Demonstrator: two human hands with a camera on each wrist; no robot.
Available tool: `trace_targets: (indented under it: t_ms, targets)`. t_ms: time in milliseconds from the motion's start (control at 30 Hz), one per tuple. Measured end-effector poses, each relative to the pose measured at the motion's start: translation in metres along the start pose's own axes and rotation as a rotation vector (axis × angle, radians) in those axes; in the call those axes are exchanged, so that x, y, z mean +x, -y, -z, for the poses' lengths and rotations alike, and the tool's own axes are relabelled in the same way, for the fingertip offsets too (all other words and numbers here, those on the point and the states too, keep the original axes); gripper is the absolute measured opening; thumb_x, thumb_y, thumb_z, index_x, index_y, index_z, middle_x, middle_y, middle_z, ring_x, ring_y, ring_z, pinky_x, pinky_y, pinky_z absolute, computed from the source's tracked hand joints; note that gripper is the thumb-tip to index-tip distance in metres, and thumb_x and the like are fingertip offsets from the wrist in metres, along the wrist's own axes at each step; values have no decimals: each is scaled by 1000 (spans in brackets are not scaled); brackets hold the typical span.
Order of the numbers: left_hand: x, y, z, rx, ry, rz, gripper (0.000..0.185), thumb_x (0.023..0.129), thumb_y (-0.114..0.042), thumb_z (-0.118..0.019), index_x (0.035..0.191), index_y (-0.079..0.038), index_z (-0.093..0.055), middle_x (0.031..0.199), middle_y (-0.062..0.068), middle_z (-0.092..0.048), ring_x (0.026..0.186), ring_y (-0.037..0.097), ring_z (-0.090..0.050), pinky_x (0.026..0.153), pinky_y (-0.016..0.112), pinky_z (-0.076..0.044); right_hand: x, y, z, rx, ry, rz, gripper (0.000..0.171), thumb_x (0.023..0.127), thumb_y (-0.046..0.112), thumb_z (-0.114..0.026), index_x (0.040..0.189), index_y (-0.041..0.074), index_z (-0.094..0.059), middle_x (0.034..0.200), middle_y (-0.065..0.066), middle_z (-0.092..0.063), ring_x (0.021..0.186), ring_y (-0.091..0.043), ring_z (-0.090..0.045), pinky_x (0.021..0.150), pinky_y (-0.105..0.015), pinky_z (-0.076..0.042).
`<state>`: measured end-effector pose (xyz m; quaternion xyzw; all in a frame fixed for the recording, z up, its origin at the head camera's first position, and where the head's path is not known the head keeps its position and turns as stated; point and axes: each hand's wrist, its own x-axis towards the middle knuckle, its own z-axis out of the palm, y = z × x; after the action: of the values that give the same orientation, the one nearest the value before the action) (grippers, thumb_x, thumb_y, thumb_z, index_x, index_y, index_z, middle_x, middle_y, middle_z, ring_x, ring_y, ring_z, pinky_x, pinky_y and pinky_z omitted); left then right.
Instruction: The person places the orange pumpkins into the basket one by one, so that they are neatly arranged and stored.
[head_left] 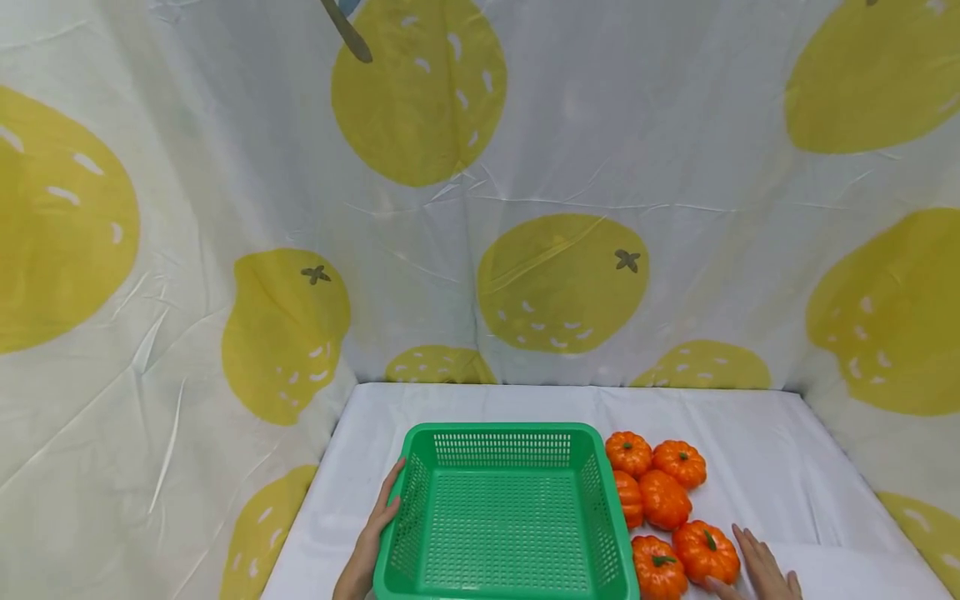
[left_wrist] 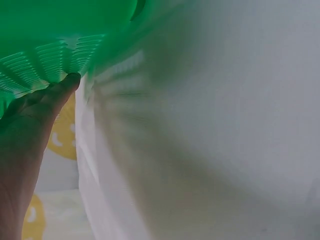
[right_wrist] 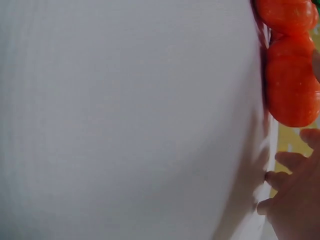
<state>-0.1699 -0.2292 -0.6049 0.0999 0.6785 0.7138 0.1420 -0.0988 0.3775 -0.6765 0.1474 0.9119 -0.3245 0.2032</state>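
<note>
A green plastic basket (head_left: pixel 504 533) with slotted walls stands on the white cloth. My left hand (head_left: pixel 367 542) lies along its left side, fingers straight against the outer wall and thumb at the rim. The left wrist view shows that hand (left_wrist: pixel 40 112) touching the slotted wall (left_wrist: pixel 50 60). My right hand (head_left: pixel 761 567) is beside the nearest orange pumpkin (head_left: pixel 707 553), its fingers spread around the right side. In the right wrist view the spread fingers of this hand (right_wrist: pixel 295 195) are near a pumpkin (right_wrist: pixel 292 82), with nothing gripped.
Several more small orange pumpkins (head_left: pixel 665 500) cluster along the basket's right side. White cloth (head_left: pixel 810 467) covers the table. Behind and at both sides hang pale curtains (head_left: pixel 420 250) printed with yellow lemons.
</note>
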Motion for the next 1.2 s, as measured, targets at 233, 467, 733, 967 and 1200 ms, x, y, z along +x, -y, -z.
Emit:
trace_targets:
  t_ms: [233,467,733,967,1200]
  targets:
    - [1,1,-1,12,-11,-24,54,115,-32,-19,167,-33,-6,175,4,5,141,-19,-25,112,19,-29,-5,8,-10,116,-41,17,133,83,79,-64,164,1,6,164,-37,0,149,-60,11,109,-70,28]
    - [4,1,-1,38,-9,-31,55,114,-32,-17,168,-30,-2,176,8,8,139,-22,-24,120,40,-21,-7,13,-15,165,-43,-5,128,86,78,-63,165,7,8,165,-35,3,149,-60,10,115,-71,19]
    - [1,-1,-2,31,-30,7,53,115,-36,-20,167,-37,-7,176,1,3,140,-19,-24,119,40,-22,-17,25,-12,80,-53,-60,128,83,86,-56,166,10,6,163,-37,-14,142,-63,-25,110,-76,-30]
    - [2,0,-2,34,-46,-3,54,115,-35,-21,167,-34,-8,176,2,2,137,-25,-23,122,51,-14,-28,35,-8,100,-117,-63,128,80,88,-58,167,10,-4,163,-36,-20,140,-61,-32,105,-74,-37]
    - [0,0,-1,29,-29,4,54,115,-35,-20,167,-35,-7,176,2,3,138,-22,-23,121,46,-19,-39,45,7,98,-129,10,125,83,83,-60,167,9,-5,163,-36,-23,140,-58,-35,105,-72,-40]
